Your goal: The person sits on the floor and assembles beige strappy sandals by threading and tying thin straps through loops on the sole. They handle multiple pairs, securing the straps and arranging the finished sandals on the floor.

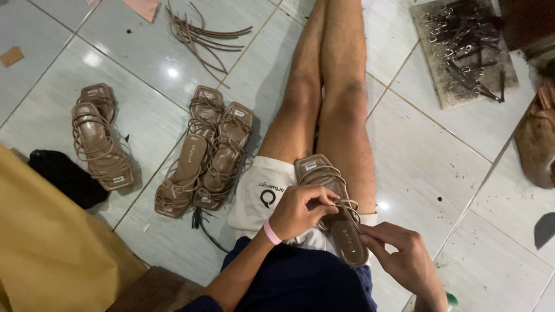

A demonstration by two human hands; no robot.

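Observation:
A tan strappy sandal [324,176] lies on my lap over white shorts, toe end pointing away. My left hand [300,211], with a pink wristband, pinches the thin straps near the sandal's middle. My right hand [404,260] holds the sandal's heel end and a strap at the lower right. My bare legs stretch out across the tiled floor.
A pair of matching sandals [205,153] lies on the floor to my left, another pair [98,136] further left. Loose tan straps [202,32] lie at the top. A grey board with several buckled straps [462,49] sits upper right. A yellow sheet [52,242] covers the lower left.

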